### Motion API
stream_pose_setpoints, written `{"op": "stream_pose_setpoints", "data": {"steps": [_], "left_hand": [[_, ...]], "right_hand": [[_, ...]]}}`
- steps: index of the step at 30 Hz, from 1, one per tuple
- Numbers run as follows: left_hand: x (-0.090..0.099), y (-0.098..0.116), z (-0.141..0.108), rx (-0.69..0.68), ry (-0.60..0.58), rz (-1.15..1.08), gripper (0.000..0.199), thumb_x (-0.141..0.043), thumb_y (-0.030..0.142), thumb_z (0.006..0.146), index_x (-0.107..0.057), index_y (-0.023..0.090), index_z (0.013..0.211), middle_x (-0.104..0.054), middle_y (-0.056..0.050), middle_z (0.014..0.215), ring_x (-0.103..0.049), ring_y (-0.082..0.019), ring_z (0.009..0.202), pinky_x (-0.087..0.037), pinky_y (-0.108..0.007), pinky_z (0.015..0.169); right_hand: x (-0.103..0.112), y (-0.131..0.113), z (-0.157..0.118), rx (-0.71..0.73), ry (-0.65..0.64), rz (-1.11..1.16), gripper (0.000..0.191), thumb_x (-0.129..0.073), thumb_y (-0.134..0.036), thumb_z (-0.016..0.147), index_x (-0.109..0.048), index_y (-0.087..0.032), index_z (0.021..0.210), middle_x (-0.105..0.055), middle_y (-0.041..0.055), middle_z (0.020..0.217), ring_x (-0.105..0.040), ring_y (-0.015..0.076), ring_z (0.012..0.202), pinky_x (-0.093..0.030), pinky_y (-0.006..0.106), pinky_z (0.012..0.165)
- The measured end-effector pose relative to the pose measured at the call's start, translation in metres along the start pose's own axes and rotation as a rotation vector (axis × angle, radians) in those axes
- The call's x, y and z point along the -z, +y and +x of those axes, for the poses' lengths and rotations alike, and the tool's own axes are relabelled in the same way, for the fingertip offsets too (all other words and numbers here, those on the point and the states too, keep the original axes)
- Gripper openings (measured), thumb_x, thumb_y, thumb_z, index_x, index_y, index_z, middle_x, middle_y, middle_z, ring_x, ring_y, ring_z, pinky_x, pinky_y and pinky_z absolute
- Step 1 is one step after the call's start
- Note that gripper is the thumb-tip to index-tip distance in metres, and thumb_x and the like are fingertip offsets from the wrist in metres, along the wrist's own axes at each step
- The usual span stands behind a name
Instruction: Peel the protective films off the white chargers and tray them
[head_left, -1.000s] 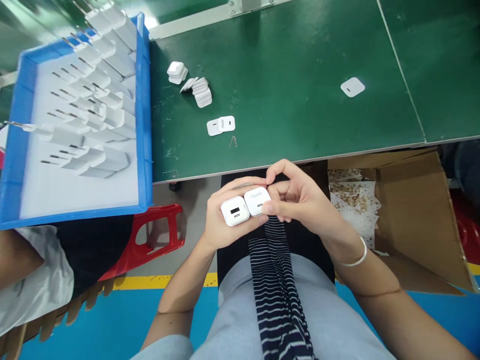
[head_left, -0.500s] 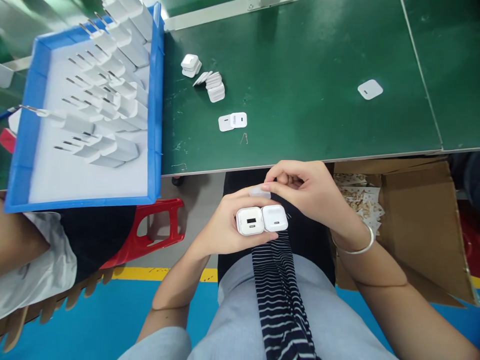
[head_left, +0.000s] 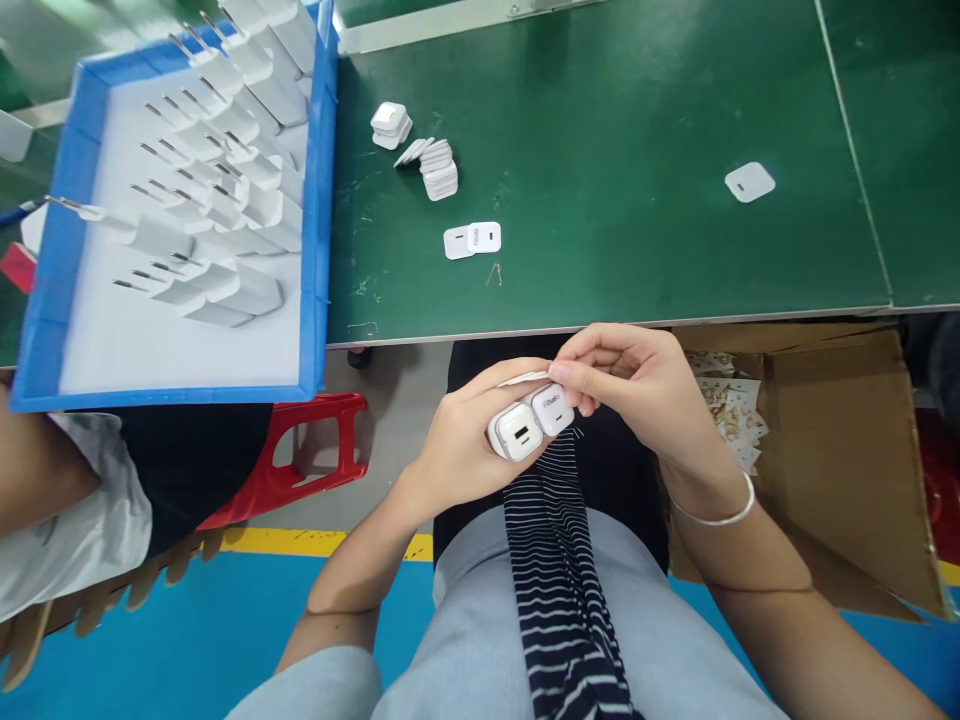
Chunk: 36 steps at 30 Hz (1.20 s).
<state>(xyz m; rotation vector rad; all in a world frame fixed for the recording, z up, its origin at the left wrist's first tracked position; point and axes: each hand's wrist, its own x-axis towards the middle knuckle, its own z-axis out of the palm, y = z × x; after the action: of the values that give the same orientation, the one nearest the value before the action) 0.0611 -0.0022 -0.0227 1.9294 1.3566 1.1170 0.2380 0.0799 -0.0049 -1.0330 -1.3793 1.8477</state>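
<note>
My left hand (head_left: 469,430) is wrapped round two white charger plugs held side by side, their port ends turned up toward me. The nearer charger (head_left: 517,432) shows a dark wide port and a small slot. On the other charger (head_left: 553,408) there is grey lettering above one slot. A thin white piece (head_left: 523,379) lies along my left fingers, seen almost edge-on. My right hand (head_left: 626,385) pinches the right end of that piece between thumb and fingertips. The chargers' prong ends are hidden.
A blue tray (head_left: 319,200) with several white chargers stands at left on the green table (head_left: 600,200). Small white slotted plates (head_left: 439,170) lie stacked and loose there. A cardboard box (head_left: 832,450) stands at right, a red stool (head_left: 349,445) and another person's arm (head_left: 37,480) at left.
The chargers have tilted, their right side rising, and lettering now shows on the right one. My right hand has moved slightly right; the thin piece has turned edge-on.
</note>
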Motion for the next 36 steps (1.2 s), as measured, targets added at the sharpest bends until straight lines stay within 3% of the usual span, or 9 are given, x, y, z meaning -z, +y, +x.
{"op": "stream_pose_setpoints", "data": {"steps": [5, 9, 13, 17, 24, 36], "left_hand": [[-0.005, 0.001, -0.005, -0.187, 0.049, 0.369, 0.032, -0.065, 0.009, 0.085, -0.065, 0.014, 0.117, -0.072, -0.013, 0.129, -0.075, -0.022, 0.104, -0.063, -0.031, 0.083], [-0.005, 0.000, -0.005, -0.287, 0.105, 0.501, 0.030, -0.064, 0.008, 0.086, -0.065, 0.011, 0.116, -0.072, -0.014, 0.129, -0.075, -0.024, 0.108, -0.063, -0.033, 0.090], [-0.003, -0.003, -0.006, -0.189, 0.143, 0.440, 0.031, -0.066, 0.014, 0.088, -0.064, 0.016, 0.119, -0.073, -0.013, 0.128, -0.075, -0.023, 0.108, -0.064, -0.031, 0.087], [-0.004, -0.007, -0.007, -0.105, 0.157, 0.285, 0.038, -0.069, 0.016, 0.085, -0.064, 0.016, 0.122, -0.071, -0.015, 0.129, -0.073, -0.023, 0.112, -0.063, -0.033, 0.093], [-0.008, -0.005, -0.006, -0.066, 0.145, 0.210, 0.039, -0.070, 0.019, 0.086, -0.062, 0.018, 0.124, -0.071, -0.014, 0.130, -0.072, -0.022, 0.114, -0.062, -0.033, 0.095], [-0.013, -0.003, -0.008, -0.026, 0.126, 0.189, 0.036, -0.068, 0.022, 0.088, -0.062, 0.020, 0.124, -0.070, -0.012, 0.131, -0.071, -0.022, 0.115, -0.062, -0.033, 0.096]], "right_hand": [[0.002, -0.004, -0.001, -0.057, -0.008, 0.092, 0.020, -0.091, -0.020, 0.070, -0.072, -0.017, 0.076, -0.071, -0.0011, 0.061, -0.065, 0.0086, 0.053, -0.053, 0.016, 0.051], [0.010, 0.000, 0.000, -0.074, 0.001, 0.200, 0.028, -0.093, -0.017, 0.066, -0.070, -0.019, 0.083, -0.073, -0.0016, 0.060, -0.068, 0.0104, 0.052, -0.055, 0.016, 0.050], [0.015, 0.005, -0.008, -0.054, 0.074, 0.240, 0.022, -0.089, -0.016, 0.074, -0.076, -0.019, 0.091, -0.077, -0.0009, 0.063, -0.071, 0.0095, 0.053, -0.058, 0.014, 0.053], [0.005, 0.012, -0.025, -0.049, 0.031, 0.267, 0.012, -0.086, -0.015, 0.078, -0.080, -0.021, 0.086, -0.078, -0.0007, 0.065, -0.073, 0.0104, 0.055, -0.060, 0.014, 0.054], [-0.021, 0.021, -0.039, 0.000, 0.066, 0.273, 0.017, -0.083, -0.008, 0.079, -0.081, -0.024, 0.085, -0.078, -0.0023, 0.069, -0.074, 0.0102, 0.056, -0.062, 0.015, 0.055], [-0.022, 0.022, -0.043, -0.008, 0.083, 0.227, 0.014, -0.083, -0.009, 0.080, -0.078, -0.021, 0.085, -0.077, -0.0027, 0.069, -0.073, 0.0089, 0.058, -0.060, 0.015, 0.057]]}}
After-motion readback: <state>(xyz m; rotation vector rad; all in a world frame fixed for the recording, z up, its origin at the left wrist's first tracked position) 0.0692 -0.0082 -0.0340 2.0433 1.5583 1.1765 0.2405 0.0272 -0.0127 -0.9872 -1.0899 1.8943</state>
